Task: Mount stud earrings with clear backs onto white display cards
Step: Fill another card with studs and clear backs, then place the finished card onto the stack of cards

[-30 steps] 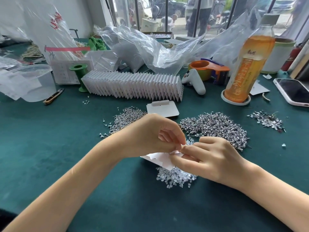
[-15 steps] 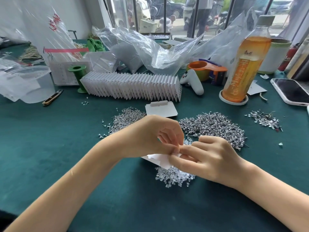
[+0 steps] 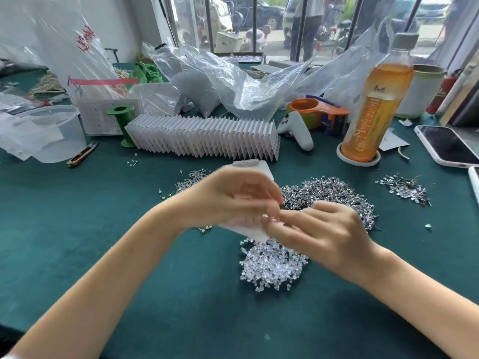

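Observation:
My left hand holds a white display card just above the green table, its fingers curled over the card's top edge. My right hand meets it from the right and pinches at the card's edge; anything between its fingertips is too blurred to make out. A heap of clear backs lies right under the card. A big pile of silver stud earrings lies behind my right hand, a smaller one behind my left. One loose card lies beyond my hands. A long row of filled cards stands further back.
An orange drink bottle stands at the back right with a phone beside it. An orange tape dispenser, a white controller, plastic bags, a green spool, a clear tub and snips crowd the back.
Both hands stayed joined at the card and shifted slightly; my left hand has lifted a little and is motion-blurred now. More of the clear backs heap shows beneath the card.

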